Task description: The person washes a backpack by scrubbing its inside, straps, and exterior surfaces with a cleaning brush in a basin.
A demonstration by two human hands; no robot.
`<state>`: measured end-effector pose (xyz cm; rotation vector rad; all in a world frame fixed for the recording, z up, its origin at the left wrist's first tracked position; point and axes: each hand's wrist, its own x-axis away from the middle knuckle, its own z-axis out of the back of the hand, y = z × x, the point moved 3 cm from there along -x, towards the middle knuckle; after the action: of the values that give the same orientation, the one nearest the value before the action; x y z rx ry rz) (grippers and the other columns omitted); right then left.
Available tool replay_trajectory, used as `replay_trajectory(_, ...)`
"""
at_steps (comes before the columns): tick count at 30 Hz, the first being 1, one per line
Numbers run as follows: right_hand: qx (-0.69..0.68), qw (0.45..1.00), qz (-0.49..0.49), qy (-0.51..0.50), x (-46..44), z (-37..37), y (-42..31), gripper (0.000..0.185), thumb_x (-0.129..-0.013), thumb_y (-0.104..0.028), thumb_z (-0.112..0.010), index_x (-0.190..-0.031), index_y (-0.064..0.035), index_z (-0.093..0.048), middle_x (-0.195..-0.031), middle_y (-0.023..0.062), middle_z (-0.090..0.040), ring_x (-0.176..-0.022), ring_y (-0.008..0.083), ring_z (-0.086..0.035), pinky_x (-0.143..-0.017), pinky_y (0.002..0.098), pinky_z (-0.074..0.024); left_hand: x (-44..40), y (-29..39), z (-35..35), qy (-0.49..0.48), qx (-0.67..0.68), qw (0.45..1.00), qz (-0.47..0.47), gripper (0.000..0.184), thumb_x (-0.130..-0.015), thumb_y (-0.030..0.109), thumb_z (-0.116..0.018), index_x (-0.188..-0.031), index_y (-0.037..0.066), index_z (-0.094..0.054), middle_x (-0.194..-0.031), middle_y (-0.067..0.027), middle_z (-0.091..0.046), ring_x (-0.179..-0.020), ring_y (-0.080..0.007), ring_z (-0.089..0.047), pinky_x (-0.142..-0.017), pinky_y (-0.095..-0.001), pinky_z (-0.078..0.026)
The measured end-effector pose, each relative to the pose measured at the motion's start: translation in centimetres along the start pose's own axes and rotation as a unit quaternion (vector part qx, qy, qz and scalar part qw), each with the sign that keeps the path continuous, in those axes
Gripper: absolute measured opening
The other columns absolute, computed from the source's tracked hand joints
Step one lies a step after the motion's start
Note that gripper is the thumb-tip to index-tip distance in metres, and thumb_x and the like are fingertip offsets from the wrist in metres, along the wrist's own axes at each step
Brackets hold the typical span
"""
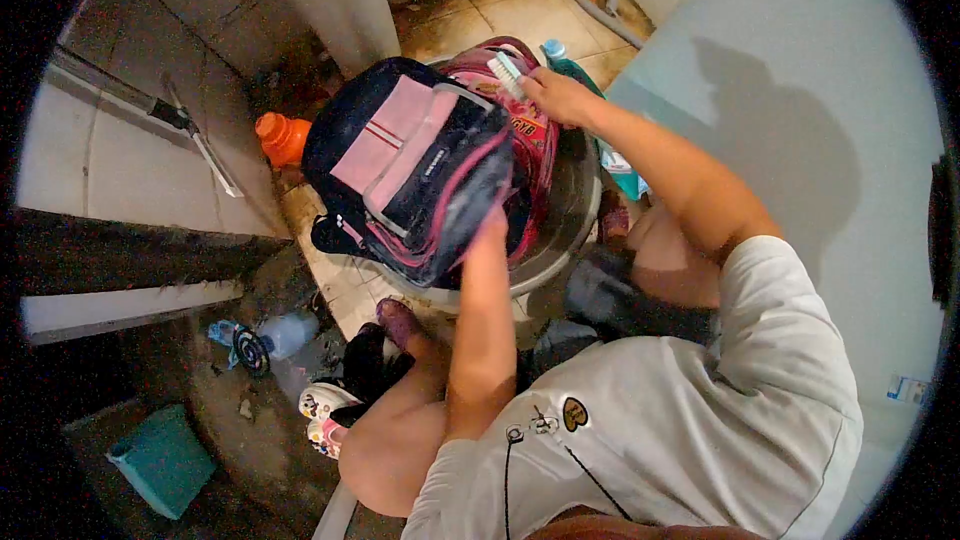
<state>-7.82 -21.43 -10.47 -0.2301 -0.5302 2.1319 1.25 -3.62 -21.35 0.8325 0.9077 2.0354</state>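
One shirt (650,420), two bags (395,145), one brush (506,74) in hand (556,98)

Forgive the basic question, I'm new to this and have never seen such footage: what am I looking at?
There is no machine here: a person works with two bare hands. The single picture comes from a camera worn on the head, looking forward and down. The right hand holds a brush in its fingers. The left hand is at a dark backpack; its fingers are mostly hidden, so its grip is unclear. The backpack lies over a basin on the floor, with a pink bag behind it.
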Motion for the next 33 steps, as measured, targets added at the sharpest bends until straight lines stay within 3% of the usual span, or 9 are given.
replay_trajectory(2,-0.034,0.994,0.000,-0.105,0.2,-0.5,-0.2,0.046,-0.086,-0.038,-0.045,-0.111,0.0007,-0.047,-0.090,0.0194,-0.060,-0.081,0.0297,-0.060,-0.070,0.0380,-0.0461,1.5,0.0,-2.9,0.092,0.541,0.832,0.082,0.033,-0.088,0.036,-0.044,-0.104,0.009,-0.054,-0.084,-0.0136,-0.061,-0.063,-0.0242,-0.058,-0.052,-0.0325,-0.048)
replay_trajectory(4,-0.055,0.996,-0.001,-0.076,0.8,0.2,-0.6,0.043,-0.082,-0.027,-0.050,-0.115,0.0007,-0.046,-0.085,0.0169,-0.060,-0.069,0.0238,-0.061,-0.060,0.0355,-0.0479,2.0,-3.0,-6.5,-0.049,0.440,0.889,0.119,0.023,-0.090,0.032,-0.040,-0.086,0.013,-0.052,-0.061,-0.0046,-0.051,-0.038,-0.0150,-0.040,-0.032,-0.0258,-0.030)
replay_trajectory(8,-0.069,0.984,-0.043,-0.161,2.5,1.7,-0.2,0.049,-0.073,-0.007,-0.049,-0.122,-0.0003,-0.043,-0.073,0.0158,-0.060,-0.043,0.0219,-0.055,-0.042,0.0333,-0.0465,4.0,-5.9,-9.0,-0.278,0.324,0.870,0.249,0.023,-0.090,0.030,-0.038,-0.084,0.012,-0.051,-0.059,-0.0005,-0.047,-0.040,-0.0107,-0.038,-0.034,-0.0242,-0.026)
replay_trajectory(12,-0.034,0.966,-0.022,-0.257,3.7,0.6,1.6,0.037,-0.074,-0.009,-0.049,-0.110,-0.0015,-0.053,-0.060,0.0152,-0.057,-0.046,0.0232,-0.057,-0.042,0.0355,-0.0471,6.4,0.6,-4.4,-0.412,0.281,0.863,0.087,0.031,-0.091,0.035,-0.038,-0.094,0.008,-0.053,-0.067,-0.0008,-0.052,-0.047,-0.0079,-0.041,-0.039,-0.0224,-0.030)
replay_trajectory(19,0.062,0.973,0.040,-0.218,7.6,-0.1,2.3,0.037,-0.076,-0.019,-0.053,-0.108,-0.0028,-0.052,-0.094,0.0243,-0.058,-0.090,0.0384,-0.056,-0.079,0.0428,-0.0441,1.2,8.1,10.1,-0.203,0.116,0.972,-0.017,0.035,-0.087,0.033,-0.039,-0.101,0.003,-0.052,-0.079,-0.0073,-0.057,-0.056,-0.0145,-0.052,-0.049,-0.0282,-0.043)
replay_trajectory(22,0.071,0.972,0.043,-0.221,8.5,-1.3,3.5,0.039,-0.075,-0.019,-0.054,-0.111,-0.0031,-0.052,-0.094,0.0237,-0.059,-0.088,0.0375,-0.057,-0.078,0.0432,-0.0448,-2.5,7.4,18.0,-0.113,-0.050,0.991,-0.050,0.029,-0.087,0.027,-0.044,-0.101,0.003,-0.053,-0.082,-0.0111,-0.059,-0.065,-0.0208,-0.057,-0.058,-0.0325,-0.046)
replay_trajectory(24,0.082,0.964,0.004,-0.253,9.0,-1.5,3.1,0.041,-0.074,-0.017,-0.054,-0.112,-0.0041,-0.052,-0.096,0.0234,-0.059,-0.089,0.0370,-0.057,-0.079,0.0432,-0.0447,-1.3,6.4,22.4,-0.015,-0.311,0.934,-0.174,0.028,-0.086,0.025,-0.047,-0.101,0.002,-0.054,-0.092,-0.0170,-0.059,-0.077,-0.0303,-0.058,-0.068,-0.0372,-0.047)
replay_trajectory(27,0.026,0.990,0.119,-0.074,7.7,-5.4,1.9,0.036,-0.072,-0.015,-0.051,-0.106,-0.0043,-0.056,-0.087,0.0227,-0.061,-0.080,0.0368,-0.060,-0.072,0.0446,-0.0487,-0.5,2.8,22.1,0.066,-0.380,0.892,-0.237,0.030,-0.083,0.026,-0.052,-0.102,0.003,-0.054,-0.103,-0.0209,-0.055,-0.091,-0.0372,-0.053,-0.080,-0.0406,-0.043)
replay_trajectory(33,-0.025,0.991,0.012,-0.127,10.9,-12.2,-2.8,0.034,-0.083,-0.014,-0.044,-0.116,-0.0113,-0.052,-0.081,0.0230,-0.060,-0.072,0.0363,-0.060,-0.065,0.0457,-0.0473,0.4,-2.9,14.0,0.115,-0.417,0.845,-0.316,0.034,-0.080,0.027,-0.053,-0.111,0.011,-0.054,-0.124,-0.0129,-0.044,-0.117,-0.0309,-0.039,-0.094,-0.0529,-0.029)
